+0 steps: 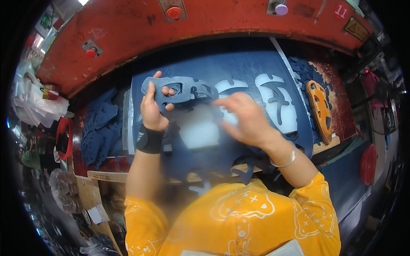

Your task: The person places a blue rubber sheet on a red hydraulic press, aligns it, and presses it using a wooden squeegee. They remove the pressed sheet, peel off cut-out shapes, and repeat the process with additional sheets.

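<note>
My left hand (153, 112), with a black wristband below it, is closed around a blue-grey sole-shaped piece (183, 94) that has several cut-out slots. Fingers show through and along the piece's near edge. Close to the piece's right end is my right hand (247, 119), smeared by motion; whether it touches the piece I cannot tell. Under both hands lies a dark blue sheet (192, 57) with sole-shaped openings that show a white surface (282, 113) and loose blue bits in them. Part of the near side is blurred.
A red machine beam (222, 19) with red push buttons (174, 13) spans the far side. At right, an orange cutting die (319, 109) leans by dark blue scraps (305, 70). More blue offcuts (100, 132) are heaped at left. A wooden edge (113, 176) runs along the front.
</note>
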The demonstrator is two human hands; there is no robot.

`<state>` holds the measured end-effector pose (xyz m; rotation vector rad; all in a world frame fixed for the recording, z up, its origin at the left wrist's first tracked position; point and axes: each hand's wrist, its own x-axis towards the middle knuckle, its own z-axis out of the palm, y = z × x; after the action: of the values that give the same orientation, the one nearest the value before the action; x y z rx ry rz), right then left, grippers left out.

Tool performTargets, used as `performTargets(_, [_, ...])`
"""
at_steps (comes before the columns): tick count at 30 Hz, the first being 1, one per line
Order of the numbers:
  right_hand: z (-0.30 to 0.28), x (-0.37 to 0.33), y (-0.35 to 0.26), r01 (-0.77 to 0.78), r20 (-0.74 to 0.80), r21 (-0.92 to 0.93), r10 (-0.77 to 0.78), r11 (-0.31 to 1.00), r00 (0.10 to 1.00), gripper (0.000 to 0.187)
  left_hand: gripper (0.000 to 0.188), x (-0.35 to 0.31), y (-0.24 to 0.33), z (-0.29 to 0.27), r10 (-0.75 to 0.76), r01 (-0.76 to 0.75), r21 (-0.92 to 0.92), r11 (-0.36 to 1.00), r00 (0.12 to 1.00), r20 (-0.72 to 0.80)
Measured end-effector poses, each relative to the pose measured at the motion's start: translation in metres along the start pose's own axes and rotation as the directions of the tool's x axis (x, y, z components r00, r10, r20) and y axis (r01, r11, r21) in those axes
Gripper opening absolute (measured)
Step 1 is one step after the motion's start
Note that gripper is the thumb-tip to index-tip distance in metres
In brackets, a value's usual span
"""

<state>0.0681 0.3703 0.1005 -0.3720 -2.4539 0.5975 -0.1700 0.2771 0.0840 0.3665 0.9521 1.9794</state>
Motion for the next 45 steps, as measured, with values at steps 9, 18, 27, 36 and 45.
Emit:
performTargets(9, [0.074,0.008,0.014,0.166,0.247,-0.001,-0.161,0.986,0.956,0.017,0.043,0.059,0.074,-0.011,0.265,-0.264,0.107,0.959,0.964,0.006])
performTargets(18, [0.072,0.001,0.022,0.049,0.187,0.168,-0.08,0.985,0.979,0.012,0.045,-0.014,0.131,-0.017,0.029,-0.61,0.752,0.25,0.781,0.624])
performTargets(27, [0.075,-0.001,0.023,0.057,0.197,0.155,-0.088,0.986,0.977,0.014,0.079,-0.116,0.044,-0.067,-0.566,-0.73,0.653,-0.203,0.632,0.529])
performTargets(36, [0.07,0.014,0.001,0.058,0.216,0.154,-0.09,0.986,0.972,0.013,0.043,-0.054,0.118,-0.073,0.235,-0.262,0.485,0.834,0.965,0.117])
performTargets(45, [0.112,0.106,-0.088,0.104,0.082,0.311,-0.136,0.945,0.987,0.038,0.044,-0.041,0.088,-0.069,0.192,-0.304,0.498,0.812,0.945,0.264])
